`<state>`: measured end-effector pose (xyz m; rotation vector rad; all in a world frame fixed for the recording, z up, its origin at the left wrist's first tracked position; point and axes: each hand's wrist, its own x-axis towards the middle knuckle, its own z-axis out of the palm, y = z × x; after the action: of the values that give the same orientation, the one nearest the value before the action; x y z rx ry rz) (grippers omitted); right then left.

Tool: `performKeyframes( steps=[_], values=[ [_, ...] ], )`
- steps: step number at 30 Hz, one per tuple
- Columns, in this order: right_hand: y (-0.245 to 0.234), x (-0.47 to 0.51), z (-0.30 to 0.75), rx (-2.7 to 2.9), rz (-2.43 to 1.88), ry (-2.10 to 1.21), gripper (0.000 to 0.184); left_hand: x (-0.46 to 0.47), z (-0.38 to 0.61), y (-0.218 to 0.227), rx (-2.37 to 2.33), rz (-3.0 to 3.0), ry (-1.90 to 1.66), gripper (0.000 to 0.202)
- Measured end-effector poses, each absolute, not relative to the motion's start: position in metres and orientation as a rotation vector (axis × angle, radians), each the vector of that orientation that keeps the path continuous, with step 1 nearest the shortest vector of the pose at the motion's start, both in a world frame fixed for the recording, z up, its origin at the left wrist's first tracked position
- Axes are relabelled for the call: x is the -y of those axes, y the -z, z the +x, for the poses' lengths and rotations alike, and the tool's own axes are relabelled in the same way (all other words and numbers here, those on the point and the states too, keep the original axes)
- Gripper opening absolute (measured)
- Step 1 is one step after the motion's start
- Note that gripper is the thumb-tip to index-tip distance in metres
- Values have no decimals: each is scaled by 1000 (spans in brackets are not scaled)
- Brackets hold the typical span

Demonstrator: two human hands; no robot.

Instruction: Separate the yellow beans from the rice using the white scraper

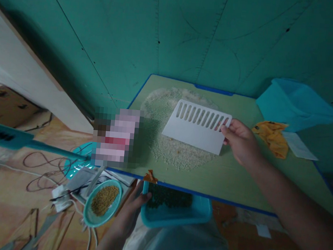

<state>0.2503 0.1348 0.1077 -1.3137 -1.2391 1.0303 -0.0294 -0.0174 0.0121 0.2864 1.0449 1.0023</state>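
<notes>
My right hand point(242, 141) is closed on the right end of a white plastic scraper point(193, 137) with a row of slots along its top. The scraper stands tilted over pale grains point(178, 153) spread on the light green tabletop point(208, 179). Below the table's front edge, my left hand point(133, 203) grips the left side of a turquoise tub point(175, 222), thumb over the rim and the other fingers partly hidden. Dark green bits point(168, 197) lie inside the tub, which is partly under the tabletop.
An orange cloth point(273, 138), a white sheet point(300, 145) and a blue-green container point(297, 101) occupy the table's right side. A pixelated pink shape point(122, 131) is at its left. Below are a bowl of yellowish pellets point(104, 201) and cables point(40, 172). A green wall point(192, 34) stands behind.
</notes>
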Motion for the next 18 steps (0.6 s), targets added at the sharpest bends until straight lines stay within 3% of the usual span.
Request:
performKeyframes(
  steps=[18],
  values=[
    [-111, -123, 243, 1353, -1285, -1103, 8, 17, -28, -20, -1049, 277, -1024, 65]
  ],
)
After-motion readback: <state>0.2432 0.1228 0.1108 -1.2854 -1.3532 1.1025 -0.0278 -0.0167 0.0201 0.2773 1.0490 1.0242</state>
